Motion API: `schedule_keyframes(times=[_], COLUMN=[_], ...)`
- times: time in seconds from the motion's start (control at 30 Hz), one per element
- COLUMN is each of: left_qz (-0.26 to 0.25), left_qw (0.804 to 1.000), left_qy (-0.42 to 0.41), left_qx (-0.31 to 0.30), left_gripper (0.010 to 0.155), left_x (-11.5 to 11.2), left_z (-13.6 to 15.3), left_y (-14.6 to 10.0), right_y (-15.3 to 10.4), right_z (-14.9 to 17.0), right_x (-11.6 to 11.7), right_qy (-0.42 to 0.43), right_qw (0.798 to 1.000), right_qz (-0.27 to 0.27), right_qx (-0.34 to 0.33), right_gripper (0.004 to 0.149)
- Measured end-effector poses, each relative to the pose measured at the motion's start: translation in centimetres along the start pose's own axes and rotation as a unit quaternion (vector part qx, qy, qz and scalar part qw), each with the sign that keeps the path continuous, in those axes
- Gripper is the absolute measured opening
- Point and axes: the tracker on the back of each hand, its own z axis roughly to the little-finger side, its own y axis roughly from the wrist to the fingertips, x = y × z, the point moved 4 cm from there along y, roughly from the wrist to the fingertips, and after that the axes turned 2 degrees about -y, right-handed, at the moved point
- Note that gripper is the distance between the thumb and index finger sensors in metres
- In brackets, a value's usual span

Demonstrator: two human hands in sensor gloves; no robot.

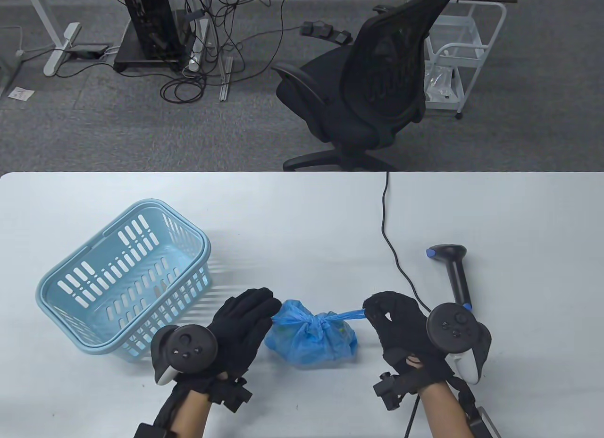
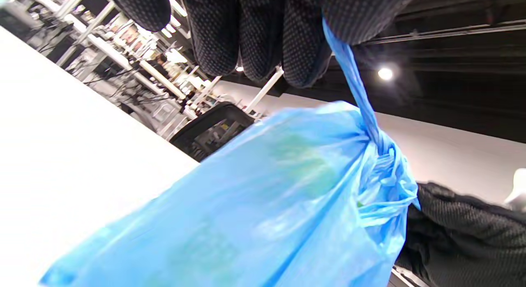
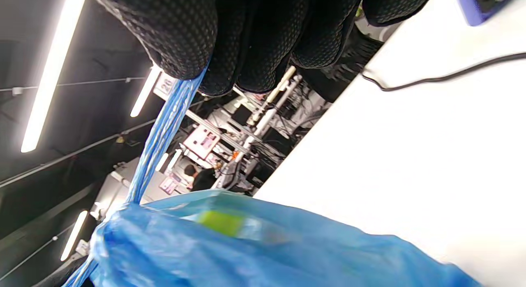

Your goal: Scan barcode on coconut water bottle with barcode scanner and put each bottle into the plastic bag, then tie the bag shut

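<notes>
On the desk, the bag sits low at centre between the left hand and right hand, the basket at lower left, the scanner at lower right, and a chair above, behind the desk.

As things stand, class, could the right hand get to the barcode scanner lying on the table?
Probably yes, once it lets go. The right hand is pinching a stretched bag handle, but the scanner lies just beyond it, with nothing between except its own cable.
</notes>
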Motion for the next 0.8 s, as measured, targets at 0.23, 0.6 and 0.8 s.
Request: schedule_keyframes(times=[0.23, 0.6, 0.8], left_qz=[0.041, 0.072, 0.064], left_qw=[0.997, 0.992, 0.995], left_qy=[-0.045, -0.057, -0.003], left_qx=[0.054, 0.082, 0.071], left_gripper=[0.048, 0.048, 0.05], left_x=[-0.5, -1.0, -0.4], left_z=[3.2, 4.4, 3.7], left_y=[-1.1, -1.5, -1.6], right_y=[-0.2, -0.2, -0.2], right_z=[2.5, 3.8, 3.3], right_x=[-0.2, -0.2, 0.0], right_qy=[0.0, -0.011, -0.05], right_qw=[0.999, 0.998, 0.997], right_qz=[-0.003, 0.002, 0.001], right_qx=[0.035, 0.055, 0.051], right_gripper=[0.037, 0.036, 0.039])
